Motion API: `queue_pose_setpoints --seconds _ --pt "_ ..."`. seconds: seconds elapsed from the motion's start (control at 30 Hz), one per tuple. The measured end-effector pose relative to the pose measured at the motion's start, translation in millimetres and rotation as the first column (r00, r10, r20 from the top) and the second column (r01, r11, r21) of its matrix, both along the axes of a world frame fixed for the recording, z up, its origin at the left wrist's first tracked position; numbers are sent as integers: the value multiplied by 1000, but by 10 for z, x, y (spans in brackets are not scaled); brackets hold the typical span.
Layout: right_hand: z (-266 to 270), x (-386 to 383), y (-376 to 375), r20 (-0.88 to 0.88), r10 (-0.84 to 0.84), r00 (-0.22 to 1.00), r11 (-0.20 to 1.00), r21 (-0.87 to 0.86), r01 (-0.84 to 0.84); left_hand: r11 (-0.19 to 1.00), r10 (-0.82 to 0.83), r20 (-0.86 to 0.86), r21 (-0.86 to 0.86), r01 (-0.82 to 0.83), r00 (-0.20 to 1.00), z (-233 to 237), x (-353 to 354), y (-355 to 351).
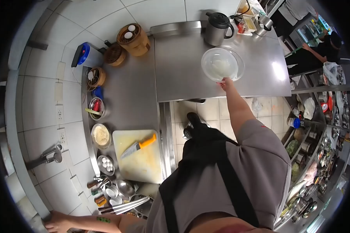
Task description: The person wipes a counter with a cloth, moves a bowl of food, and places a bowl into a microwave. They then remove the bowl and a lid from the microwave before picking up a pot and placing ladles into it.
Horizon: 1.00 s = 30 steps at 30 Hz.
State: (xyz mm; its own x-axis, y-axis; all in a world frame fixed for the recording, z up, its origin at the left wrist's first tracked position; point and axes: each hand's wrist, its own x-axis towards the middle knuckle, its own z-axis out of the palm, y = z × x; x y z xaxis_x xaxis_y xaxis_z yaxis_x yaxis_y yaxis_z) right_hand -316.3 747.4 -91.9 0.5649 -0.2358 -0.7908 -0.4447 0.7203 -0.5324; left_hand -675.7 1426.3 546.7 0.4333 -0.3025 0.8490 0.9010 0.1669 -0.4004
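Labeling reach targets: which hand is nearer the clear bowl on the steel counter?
Right. The right hand is at the near rim of the clear bowl, arm stretched out. The left hand is far off at the view's bottom-left, beyond the cutting board.

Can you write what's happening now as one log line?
right hand: at rim of clear bowl on steel counter | left hand: spread on grey ledge | knife: lying on cutting board
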Motion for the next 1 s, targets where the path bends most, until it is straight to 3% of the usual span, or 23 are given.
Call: queue_pose_setpoints --seconds 0.17,0.23,0.37,0.4,0.43,0.47,0.5,0.57,0.63,0.7,0.8,0.83,0.9,0.97,1.0 --pt "700 -313 928 16 93 996 975 -203 -88 1000 -4 19 -22 4 1000 -4 62 -134" --pt "597 -241 1183 35 298 954 923 -265 -279 999 32 41 -18 -31 999 3 59 -120" --pt "350 170 1324 66 348 935 918 -228 -325 998 7 18 -65 -6 1000 -28 73 -187" --pt "208 330 1131 -190 629 754 612 -476 -631 995 -44 -1 -95 44 999 -11 77 -211" --pt "115 396 1060 -496 725 477 154 -559 -815 995 -40 -7 -88 40 999 -1 62 -196" --pt "464 286 1042 -618 475 627 -8 -715 -699 994 30 7 -101 -29 1000 -9 39 -172" --pt "891 179 1019 -609 187 771 -215 -791 -573 989 96 30 -116 -92 995 -17 44 -159" --pt "679 123 697 -792 191 580 -448 -596 -666 991 55 41 -123 -50 998 -10 147 -296" --pt "488 50 440 -710 247 659 -638 -631 -441 990 33 74 -139 -22 997 -37 125 -257" --pt "759 93 339 -781 360 510 -665 -599 -446 969 125 -12 -214 -125 992 16 -110 28" --pt "1164 195 354 -596 522 609 -548 -782 -296 949 91 91 -311 -58 992 -45 -5 -134" --pt "1528 155 377 -486 585 649 -472 -855 -216 940 101 136 -337 -50 986 -52 38 -178" --pt "2211 55 450 -281 729 624 -400 -915 54 944 -40 158 -318 89 987 -50 62 -211" --pt "3205 -219 746 -133 833 537 -209 -974 83 918 -18 235 -382 109 972 -23 159 -384" --pt "3689 -345 898 -60 909 413 -106 -990 89 907 -17 251 -403 120 968 -17 162 -395"
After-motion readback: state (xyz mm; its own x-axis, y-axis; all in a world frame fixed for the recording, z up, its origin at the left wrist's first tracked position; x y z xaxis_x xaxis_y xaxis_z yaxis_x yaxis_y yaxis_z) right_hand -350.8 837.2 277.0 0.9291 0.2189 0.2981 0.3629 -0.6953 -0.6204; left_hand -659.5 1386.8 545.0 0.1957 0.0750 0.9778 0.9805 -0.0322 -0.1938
